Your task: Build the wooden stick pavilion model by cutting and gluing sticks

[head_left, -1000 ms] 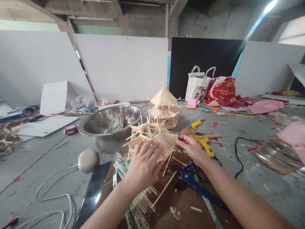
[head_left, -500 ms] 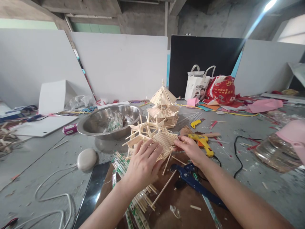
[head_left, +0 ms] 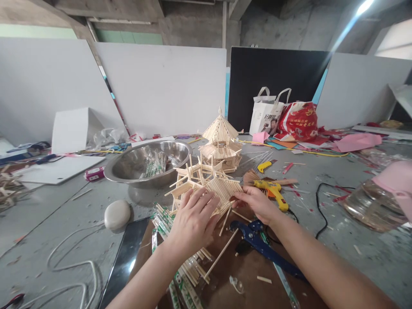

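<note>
A small building model made of wooden sticks [head_left: 222, 187], with a sloping roof panel and upright sticks, stands in front of me. My left hand [head_left: 197, 216] rests over its near left side, fingers curved against it; their tips are partly hidden. At the roof panel's right edge, my right hand [head_left: 257, 202] pinches the sticks between thumb and fingers. Behind the model is a finished-looking stick pavilion [head_left: 220, 141] with a pointed roof. Wrapped chopsticks [head_left: 186, 274] lie below my left hand. Blue-handled cutters [head_left: 270, 251] lie below my right wrist.
A steel basin [head_left: 119, 174] holding wrapped chopsticks is at left. A yellow glue gun [head_left: 275, 193] and a yellow cutter knife [head_left: 264, 166] lie at right. Further right stands a pink-lidded water jug [head_left: 373, 206]. A white bag [head_left: 265, 113] and a red bag [head_left: 299, 122] sit behind.
My right hand has shifted slightly, its fingers closing further round the roof panel's right edge. My left hand and the model stay nearly still.
</note>
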Demonstrator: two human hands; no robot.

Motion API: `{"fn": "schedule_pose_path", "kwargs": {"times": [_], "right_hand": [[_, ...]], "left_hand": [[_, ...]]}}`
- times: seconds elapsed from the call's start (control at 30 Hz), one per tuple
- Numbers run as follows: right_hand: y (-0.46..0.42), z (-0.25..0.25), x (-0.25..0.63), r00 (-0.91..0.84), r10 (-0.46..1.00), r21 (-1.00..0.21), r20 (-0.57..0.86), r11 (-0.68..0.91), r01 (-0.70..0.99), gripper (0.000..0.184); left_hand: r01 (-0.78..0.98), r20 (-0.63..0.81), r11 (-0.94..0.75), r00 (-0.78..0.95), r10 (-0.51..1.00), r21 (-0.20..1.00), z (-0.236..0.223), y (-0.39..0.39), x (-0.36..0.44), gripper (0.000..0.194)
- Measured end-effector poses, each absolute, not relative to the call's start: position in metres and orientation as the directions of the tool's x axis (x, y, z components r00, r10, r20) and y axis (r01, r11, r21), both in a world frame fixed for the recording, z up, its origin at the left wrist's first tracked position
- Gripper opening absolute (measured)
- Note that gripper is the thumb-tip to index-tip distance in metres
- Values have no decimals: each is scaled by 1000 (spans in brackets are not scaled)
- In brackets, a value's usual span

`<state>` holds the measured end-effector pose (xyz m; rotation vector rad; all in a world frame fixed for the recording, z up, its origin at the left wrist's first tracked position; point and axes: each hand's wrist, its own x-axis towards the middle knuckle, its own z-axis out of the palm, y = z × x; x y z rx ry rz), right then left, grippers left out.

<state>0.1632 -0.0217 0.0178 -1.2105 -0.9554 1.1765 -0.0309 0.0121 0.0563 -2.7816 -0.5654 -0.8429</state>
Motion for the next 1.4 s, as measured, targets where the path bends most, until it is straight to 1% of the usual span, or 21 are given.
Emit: {"fn": "schedule_pose_path", "kwargs": {"times": [0.1,0.17,0.23,0.3,0.37,0.43,0.53,0.63,0.67,0.7,0.77,0.83,0.9,0.97,1.07,1.13,1.2,1.4], "right_hand": [[-23,19,163,128,988,-990,-87,-71,-123,24],[-23,20,164,111,989,-994,-95,-88,-63,22],[-24,21,167,99,990,-993,-101,-106,51,21],[-25,21,172,94,991,-971,-96,-114,211,22],[-27,22,180,97,993,-915,-65,-98,391,24],[-31,25,188,89,996,-823,-17,-65,564,26],[-41,38,193,-4,1000,-670,18,15,742,26],[-51,52,188,-151,988,-606,26,136,784,21],[-54,55,184,-163,986,-598,44,157,786,22],[-56,57,180,-150,986,-589,74,165,791,26],[-56,57,172,-96,984,-553,149,164,817,41],[-55,54,164,-69,978,-481,197,158,862,53],[-52,50,159,-71,979,-384,190,141,913,57],[-50,47,156,-73,986,-287,153,115,951,57],[-50,46,153,-80,991,-191,106,100,976,56],[-51,47,153,-89,992,-168,88,103,980,57],[-53,47,153,-105,991,-171,83,118,978,57],[-55,47,149,-160,982,-242,103,181,953,55]], "left_hand": [[411,568,-911,760,316,-42,56,12,-31,30],[411,574,-911,751,327,-19,57,13,-32,32],[399,580,-917,747,325,1,58,13,-33,32],[381,580,-924,749,320,18,60,14,-36,33],[370,586,-929,747,314,27,61,16,-39,34],[365,606,-930,734,307,29,62,18,-41,32],[359,628,-933,721,293,23,64,21,-45,26],[350,637,-937,719,277,13,67,21,-47,21],[342,642,-939,718,269,11,69,21,-47,19],[332,647,-943,717,259,10,70,21,-48,18],[307,657,-952,716,238,11,72,20,-49,17],[285,665,-958,712,225,19,73,20,-51,16],[271,676,-962,703,218,29,73,20,-51,15],[267,685,-963,695,217,34,74,20,-52,15],[264,689,-964,694,209,27,74,21,-53,16],[257,683,-966,701,204,25,75,22,-54,18],[251,675,-968,710,202,25,75,23,-55,19],[248,659,-969,725,200,21,73,25,-56,19]]}}
